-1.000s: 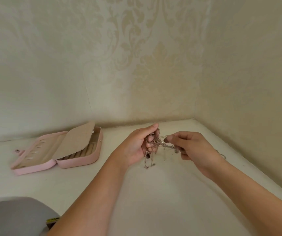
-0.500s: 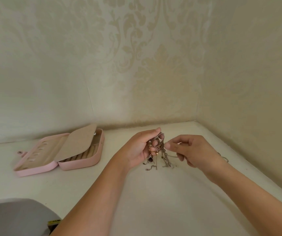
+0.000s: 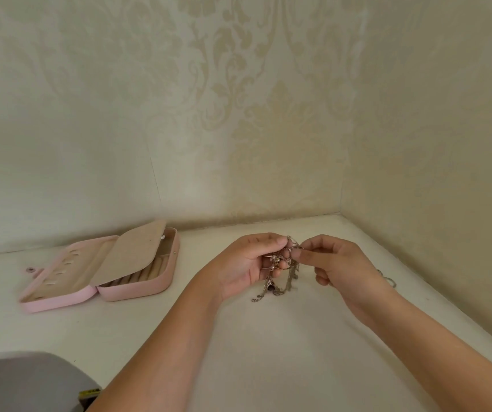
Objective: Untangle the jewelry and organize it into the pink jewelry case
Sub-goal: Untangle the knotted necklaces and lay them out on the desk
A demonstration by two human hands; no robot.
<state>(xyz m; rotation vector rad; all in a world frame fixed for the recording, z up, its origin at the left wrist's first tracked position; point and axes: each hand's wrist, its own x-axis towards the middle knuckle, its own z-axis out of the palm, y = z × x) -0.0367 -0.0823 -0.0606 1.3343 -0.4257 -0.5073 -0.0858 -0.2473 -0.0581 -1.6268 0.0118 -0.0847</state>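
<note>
The pink jewelry case (image 3: 149, 288) is laid open on the white worktop (image 3: 268, 352), well apart from both grips and to their left. Its right half is lined with cream padded rolls (image 3: 149, 270), which are largely covered by a beige flap (image 3: 131, 254) tilted upward. A row of small pale tabs (image 3: 60, 273) is carried on the cream lining of its left half. What lies under the flap cannot be told.

At the lower left edge a small yellow-and-black label (image 3: 89, 392) is glimpsed beside a grey rounded object (image 3: 24, 382); its writing cannot be read.

The tangle of jewelry (image 3: 280, 272) is held above the worktop between the two grips, near the corner of the walls. It is made up of thin gold-toned and silvery chains knotted together. Small pinkish beads are seen near the top, a dark pendant hangs low, and loose ends trail downward. The left grip (image 3: 247, 263) is curled round the bundle. The right grip (image 3: 340, 263) is closed in a thumb-and-forefinger pinch on a strand at its top. A further thin chain (image 3: 387, 280) is laid on the worktop behind the right wrist.
</note>
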